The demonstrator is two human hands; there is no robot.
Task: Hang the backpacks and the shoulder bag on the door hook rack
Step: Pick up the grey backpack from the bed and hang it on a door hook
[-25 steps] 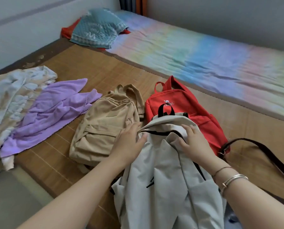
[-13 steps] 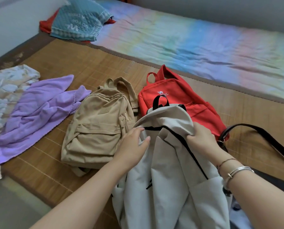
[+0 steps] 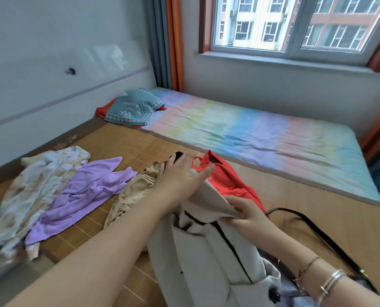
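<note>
A light grey backpack (image 3: 204, 262) stands lifted in front of me on the bamboo mat (image 3: 317, 196). My left hand (image 3: 180, 180) lies over its top, fingers curled at the black top handle (image 3: 177, 155), thumb spread. My right hand (image 3: 248, 216) pinches a fold of the grey fabric near the zip. A beige backpack (image 3: 133, 191) lies slumped to the left, partly behind my left arm. Behind the grey one is a red backpack (image 3: 229, 180). The shoulder bag's black strap (image 3: 326, 240) loops over the mat at the right; its body is mostly hidden by my right arm. No door hook rack is in view.
A purple garment (image 3: 85, 191) and a pale patterned cloth (image 3: 36, 185) lie on the mat at the left. A pastel mattress (image 3: 251, 134) with a teal pillow (image 3: 133, 109) runs along the wall under the window (image 3: 295, 23). Curtains (image 3: 169, 41) hang in the corner.
My head has tipped up, bringing the window into view. My left hand moved from the grey backpack's front up to its top handle. The backpack's top now stands higher, and my right hand keeps hold.
</note>
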